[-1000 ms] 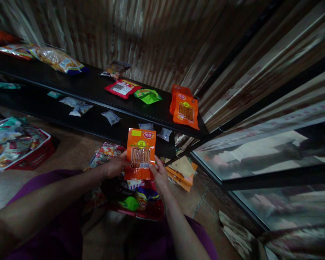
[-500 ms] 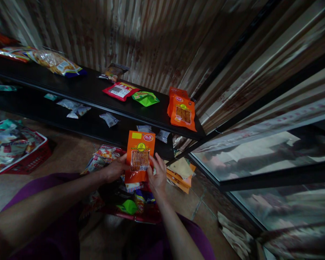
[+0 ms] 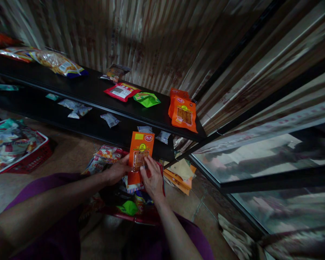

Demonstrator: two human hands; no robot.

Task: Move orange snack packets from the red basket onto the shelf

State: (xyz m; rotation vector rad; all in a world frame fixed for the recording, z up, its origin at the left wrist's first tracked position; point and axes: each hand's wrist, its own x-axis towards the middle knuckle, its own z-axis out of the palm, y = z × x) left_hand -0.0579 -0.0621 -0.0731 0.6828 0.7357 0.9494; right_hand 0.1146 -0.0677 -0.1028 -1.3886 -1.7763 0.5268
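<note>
An orange snack packet (image 3: 141,144) with a clear window is held upright between my two hands. My left hand (image 3: 118,169) grips its left edge, with part of the fingers hidden behind it. The fingers of my right hand (image 3: 153,177) are pressed on its front and right edge. Below the packet stands a red basket (image 3: 124,217) between my knees, holding several snack bags and a green packet (image 3: 129,208). More orange snack packets (image 3: 184,111) lie stacked at the right end of the black shelf (image 3: 94,92).
A red packet (image 3: 121,91) and a green one (image 3: 147,99) lie on the upper shelf; small wrapped snacks (image 3: 79,111) sit on the lower. Another full basket (image 3: 29,159) is on the floor at left. Cardboard pieces (image 3: 180,175) lie by the shelf's right end, near a glass panel (image 3: 243,153).
My right hand has shifted left and slightly up, its fingers now lying across the packet's front. The packet looks narrower, slightly bent or turned. The shelf items have not moved.
</note>
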